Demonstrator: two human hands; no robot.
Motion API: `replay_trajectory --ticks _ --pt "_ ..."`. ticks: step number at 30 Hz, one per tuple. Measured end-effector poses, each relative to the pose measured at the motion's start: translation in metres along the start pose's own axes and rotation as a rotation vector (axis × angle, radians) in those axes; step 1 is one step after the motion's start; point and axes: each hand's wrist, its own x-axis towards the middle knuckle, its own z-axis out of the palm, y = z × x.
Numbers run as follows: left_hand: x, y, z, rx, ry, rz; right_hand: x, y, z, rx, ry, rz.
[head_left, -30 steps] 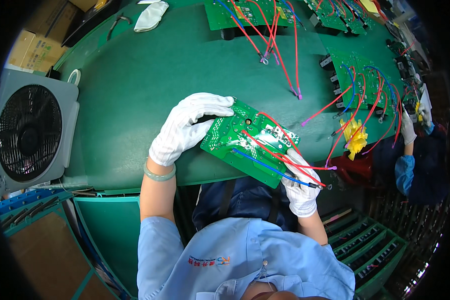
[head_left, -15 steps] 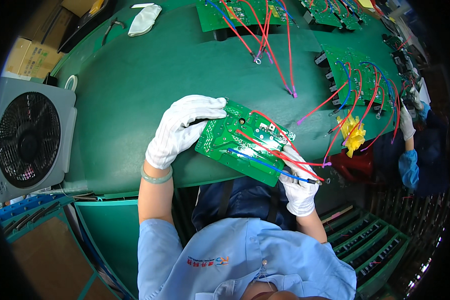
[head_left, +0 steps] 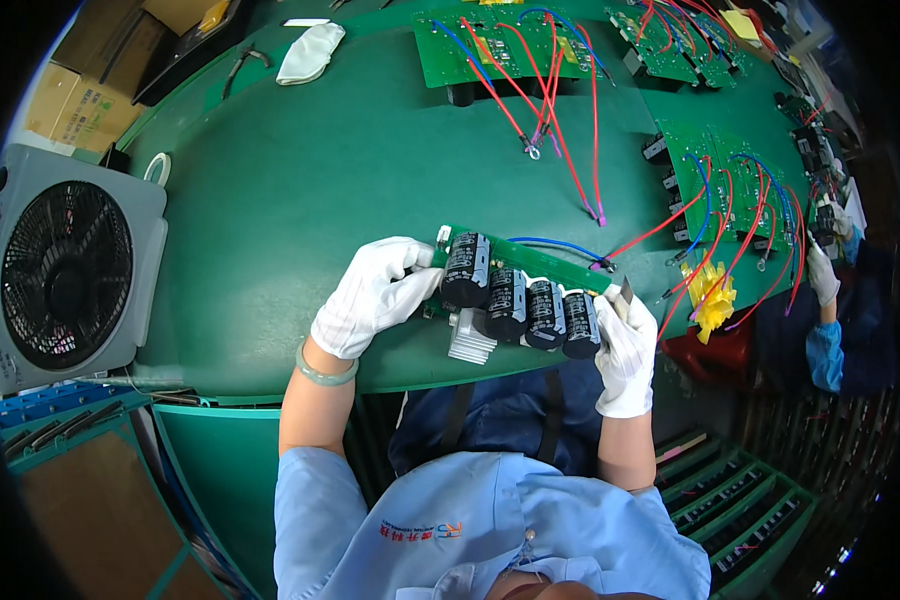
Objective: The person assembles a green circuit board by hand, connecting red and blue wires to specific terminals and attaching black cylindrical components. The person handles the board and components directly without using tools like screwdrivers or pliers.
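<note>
A green circuit board (head_left: 560, 268) stands tilted on edge between my hands above the near part of the table. Its component side faces me, with several black capacitors (head_left: 506, 303) and a silver finned heat sink (head_left: 472, 338). My left hand (head_left: 372, 297), in a white glove, grips the board's left end between thumb and fingers. At the opposite end, my gloved right hand (head_left: 627, 352) holds the corner. A blue wire (head_left: 555, 243) arcs behind the top edge; the board's other face is hidden.
Wired boards lie at the back (head_left: 510, 50) and on the right (head_left: 720, 185), near a yellow tape bundle (head_left: 712, 300). A grey fan (head_left: 70, 270) stands left. A white cloth (head_left: 311, 54) and pliers (head_left: 242, 68) lie far left. A co-worker's gloved hand (head_left: 822, 275) is far right.
The board has been turned from showing its flat, wired side to standing on edge with its capacitors toward me. Both my hands have shifted their hold at its ends.
</note>
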Motion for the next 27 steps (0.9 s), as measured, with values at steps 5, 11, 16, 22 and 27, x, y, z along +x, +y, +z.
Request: replay_trajectory --ticks 5,11,16,22,27 --pt "0.000 0.001 -0.003 0.028 -0.029 -0.036 0.001 0.005 -0.003 0.047 -0.005 0.010" --pt "0.001 0.001 -0.003 0.022 -0.052 -0.003 0.003 0.010 -0.008 0.048 -0.023 0.010" --pt "0.000 0.005 -0.006 -0.060 -0.110 -0.126 0.003 0.006 -0.004 0.001 0.009 0.032" --pt "-0.003 0.008 -0.004 -0.214 -0.127 -0.147 0.005 0.014 -0.007 0.105 -0.012 0.018" --pt "-0.004 0.005 -0.005 -0.190 -0.144 -0.116 0.007 0.017 -0.009 0.189 -0.009 0.079"
